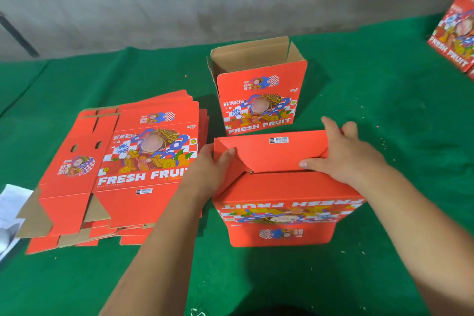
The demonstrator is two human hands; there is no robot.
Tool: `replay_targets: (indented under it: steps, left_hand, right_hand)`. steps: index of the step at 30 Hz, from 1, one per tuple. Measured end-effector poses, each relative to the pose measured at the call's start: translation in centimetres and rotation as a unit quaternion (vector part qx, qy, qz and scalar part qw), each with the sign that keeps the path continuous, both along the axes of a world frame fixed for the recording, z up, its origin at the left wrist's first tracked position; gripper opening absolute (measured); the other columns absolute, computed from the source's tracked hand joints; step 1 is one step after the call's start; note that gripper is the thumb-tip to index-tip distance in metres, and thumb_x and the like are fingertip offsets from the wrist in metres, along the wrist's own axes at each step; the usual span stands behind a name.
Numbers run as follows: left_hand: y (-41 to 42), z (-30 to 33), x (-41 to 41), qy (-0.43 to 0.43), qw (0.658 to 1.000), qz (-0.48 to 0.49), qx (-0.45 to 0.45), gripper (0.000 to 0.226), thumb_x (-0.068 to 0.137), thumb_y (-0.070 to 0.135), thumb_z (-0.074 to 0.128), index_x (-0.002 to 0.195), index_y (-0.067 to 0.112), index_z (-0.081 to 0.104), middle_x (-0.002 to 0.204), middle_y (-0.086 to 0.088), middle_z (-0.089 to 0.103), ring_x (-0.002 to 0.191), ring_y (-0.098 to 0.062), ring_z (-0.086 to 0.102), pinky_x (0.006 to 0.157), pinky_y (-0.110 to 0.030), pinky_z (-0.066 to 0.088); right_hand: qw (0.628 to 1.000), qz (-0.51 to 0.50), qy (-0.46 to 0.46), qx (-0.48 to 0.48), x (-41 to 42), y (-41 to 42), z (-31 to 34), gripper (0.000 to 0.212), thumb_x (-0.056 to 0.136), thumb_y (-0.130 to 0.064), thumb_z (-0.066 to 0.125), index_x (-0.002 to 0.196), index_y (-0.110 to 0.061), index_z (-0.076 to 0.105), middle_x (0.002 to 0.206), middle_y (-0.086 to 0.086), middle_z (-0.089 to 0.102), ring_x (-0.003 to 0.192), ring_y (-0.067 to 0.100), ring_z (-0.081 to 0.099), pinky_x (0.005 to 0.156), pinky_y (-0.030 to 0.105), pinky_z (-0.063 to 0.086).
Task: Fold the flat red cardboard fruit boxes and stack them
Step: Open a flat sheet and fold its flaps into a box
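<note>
Folded red boxes: 3, namely one under the hands (pixel 282 202), one open-topped behind it (pixel 259 100), one at the far right edge (pixel 456 33). Stack of flat boxes (pixel 123 167): 1, sheets uncountable. Hands: 2, left (pixel 213 161), right (pixel 343 151).
</note>
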State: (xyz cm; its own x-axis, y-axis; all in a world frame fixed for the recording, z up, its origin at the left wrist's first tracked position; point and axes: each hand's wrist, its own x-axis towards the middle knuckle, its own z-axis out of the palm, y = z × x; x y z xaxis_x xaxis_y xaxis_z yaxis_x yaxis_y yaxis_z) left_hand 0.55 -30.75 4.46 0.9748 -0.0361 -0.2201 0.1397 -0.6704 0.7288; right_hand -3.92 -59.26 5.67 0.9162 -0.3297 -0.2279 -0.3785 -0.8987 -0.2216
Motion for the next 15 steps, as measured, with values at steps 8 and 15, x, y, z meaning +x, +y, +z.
replay_targets:
  steps: [8, 15]
  left_hand:
    - [-0.8, -1.5, -0.1, -0.103, 0.994, 0.025, 0.000, 0.077, 0.099, 0.045, 0.064, 0.161, 0.026, 0.022, 0.154, -0.007, 0.051, 0.136, -0.031, 0.053, 0.101, -0.039, 0.043]
    - [-2.9, -0.8, -0.9, -0.268, 0.923, -0.145, 0.236, 0.092, 0.080, 0.054, 0.078, 0.158, 0.031, 0.034, 0.153, -0.004, 0.040, 0.138, -0.034, 0.041, 0.117, -0.047, 0.034]
  right_hand:
    - [0.978, 0.095, 0.006, 0.184, 0.6, -4.3, -1.2, 0.096, 0.088, -0.061, 0.067, 0.159, -0.047, 0.005, 0.138, -0.010, 0.014, 0.132, 0.020, 0.036, 0.105, 0.027, 0.028]
    - [0.997, 0.036, -0.038, 0.050, 0.2, -1.8, -1.8, 0.108, 0.082, -0.061, 0.075, 0.157, -0.042, 0.000, 0.142, -0.003, 0.012, 0.117, 0.036, 0.053, 0.098, 0.046, 0.049]
